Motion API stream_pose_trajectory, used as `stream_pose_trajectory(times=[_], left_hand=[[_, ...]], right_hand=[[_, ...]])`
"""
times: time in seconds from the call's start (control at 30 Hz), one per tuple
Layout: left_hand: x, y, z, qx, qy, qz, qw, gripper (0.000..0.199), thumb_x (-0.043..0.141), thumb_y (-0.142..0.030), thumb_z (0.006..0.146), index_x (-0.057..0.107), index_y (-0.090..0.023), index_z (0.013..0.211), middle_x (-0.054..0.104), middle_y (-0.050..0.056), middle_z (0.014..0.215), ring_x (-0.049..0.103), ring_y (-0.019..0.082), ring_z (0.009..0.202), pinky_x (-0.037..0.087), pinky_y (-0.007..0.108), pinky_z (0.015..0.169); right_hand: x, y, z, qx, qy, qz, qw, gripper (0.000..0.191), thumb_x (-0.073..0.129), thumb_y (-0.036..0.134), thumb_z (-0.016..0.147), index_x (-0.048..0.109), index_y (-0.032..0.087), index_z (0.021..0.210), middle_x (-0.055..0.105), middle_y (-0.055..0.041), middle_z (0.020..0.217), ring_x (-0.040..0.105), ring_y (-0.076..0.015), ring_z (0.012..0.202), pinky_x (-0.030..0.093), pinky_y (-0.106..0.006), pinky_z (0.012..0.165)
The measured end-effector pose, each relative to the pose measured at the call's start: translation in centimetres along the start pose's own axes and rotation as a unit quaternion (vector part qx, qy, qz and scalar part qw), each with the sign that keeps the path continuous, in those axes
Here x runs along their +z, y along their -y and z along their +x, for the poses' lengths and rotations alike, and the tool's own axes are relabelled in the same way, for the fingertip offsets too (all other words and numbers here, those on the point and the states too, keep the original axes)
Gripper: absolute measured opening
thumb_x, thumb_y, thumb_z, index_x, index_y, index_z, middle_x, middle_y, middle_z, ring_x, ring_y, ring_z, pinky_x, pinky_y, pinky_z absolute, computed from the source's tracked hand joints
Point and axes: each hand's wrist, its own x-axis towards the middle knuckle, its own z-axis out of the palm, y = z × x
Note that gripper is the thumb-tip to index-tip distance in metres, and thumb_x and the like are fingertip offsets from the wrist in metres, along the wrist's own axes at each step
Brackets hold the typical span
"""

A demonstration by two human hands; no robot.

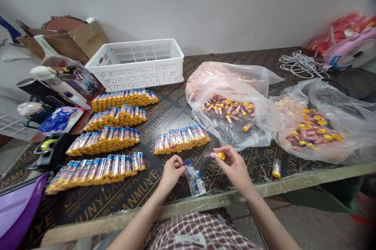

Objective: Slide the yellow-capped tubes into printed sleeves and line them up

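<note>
Over the desk, the left hand pinches a small clear packet, its contents hard to make out, while the right hand grips a tube at its yellow-capped end, long axis crosswise, clear end pointing left.

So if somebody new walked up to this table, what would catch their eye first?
Probably the neat stacks of yellow-ended tubes on the table's left side, in front of the white crate, with one more stack near the middle. Next, the two clear plastic bags of yellow-capped tubes on the right. Then, at the near edge, the left hand pinching a small packet and the right hand holding a single tube.
</note>
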Motion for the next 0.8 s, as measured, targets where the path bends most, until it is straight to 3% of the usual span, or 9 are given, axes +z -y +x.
stream_pose_trajectory(times=[0.17,0.27,0.37,0.47,0.6,0.7,0.8], left_hand=[[0.2,-0.3,0.0,-0.082,0.006,-0.157,0.984,0.034,0.079,-0.016,0.047,0.065,-0.011,0.077,0.067,0.001,0.062,0.057,0.009,0.052,0.047,0.021,0.056],[0.3,-0.3,0.0,-0.111,-0.028,-0.216,0.97,0.027,0.082,-0.024,0.049,0.066,-0.01,0.066,0.067,0.003,0.062,0.058,0.009,0.052,0.049,0.02,0.055],[0.2,-0.7,0.0,-0.134,-0.054,-0.273,0.951,0.03,0.083,-0.03,0.051,0.067,-0.011,0.066,0.067,0.004,0.062,0.059,0.01,0.052,0.051,0.022,0.054],[0.1,-1.7,-0.1,-0.114,-0.074,-0.297,0.945,0.032,0.085,-0.033,0.051,0.068,-0.011,0.067,0.068,0.004,0.064,0.06,0.01,0.053,0.052,0.021,0.056],[-0.2,-3.3,-0.1,-0.074,-0.108,-0.311,0.941,0.037,0.084,-0.041,0.051,0.068,-0.01,0.065,0.068,0.004,0.063,0.061,0.01,0.054,0.051,0.021,0.056],[-0.4,-3.8,0.0,-0.06,-0.127,-0.314,0.939,0.04,0.085,-0.042,0.048,0.068,-0.01,0.067,0.068,0.004,0.062,0.061,0.01,0.054,0.05,0.021,0.055],[-0.4,-3.8,0.0,-0.049,-0.131,-0.311,0.94,0.04,0.084,-0.043,0.05,0.067,-0.01,0.068,0.068,0.003,0.062,0.06,0.009,0.054,0.05,0.02,0.055]], right_hand=[[1.3,0.3,-0.6,0.009,-0.001,0.017,1.0,0.022,0.06,0.031,0.083,0.062,0.02,0.102,0.067,-0.0083,0.105,0.064,-0.0207,0.085,0.052,-0.033,0.073],[1.6,0.5,-0.9,-0.012,-0.017,0.03,0.999,0.018,0.061,0.029,0.082,0.065,0.021,0.097,0.065,-0.0091,0.109,0.063,-0.0225,0.094,0.053,-0.035,0.079],[1.9,0.9,-1.6,-0.045,-0.015,0.036,0.998,0.014,0.059,0.026,0.083,0.067,0.022,0.094,0.064,-0.009,0.107,0.062,-0.0227,0.099,0.055,-0.032,0.075],[2.3,1.5,-2.6,-0.073,-0.009,0.028,0.997,0.018,0.058,0.022,0.085,0.068,0.025,0.1,0.062,-0.0086,0.107,0.061,-0.022,0.098,0.056,-0.031,0.073],[2.9,2.4,-3.4,-0.135,-0.034,-0.013,0.99,0.029,0.057,0.016,0.085,0.065,0.029,0.11,0.061,-0.007,0.111,0.06,-0.0234,0.102,0.052,-0.039,0.087],[3.3,2.9,-3.4,-0.183,-0.051,-0.032,0.981,0.035,0.056,0.012,0.084,0.063,0.03,0.113,0.061,-0.0065,0.111,0.06,-0.0231,0.102,0.051,-0.04,0.089],[3.8,3.2,-3.3,-0.213,-0.021,-0.033,0.976,0.039,0.056,0.009,0.084,0.062,0.031,0.115,0.062,-0.0063,0.109,0.061,-0.0213,0.099,0.053,-0.037,0.087]])
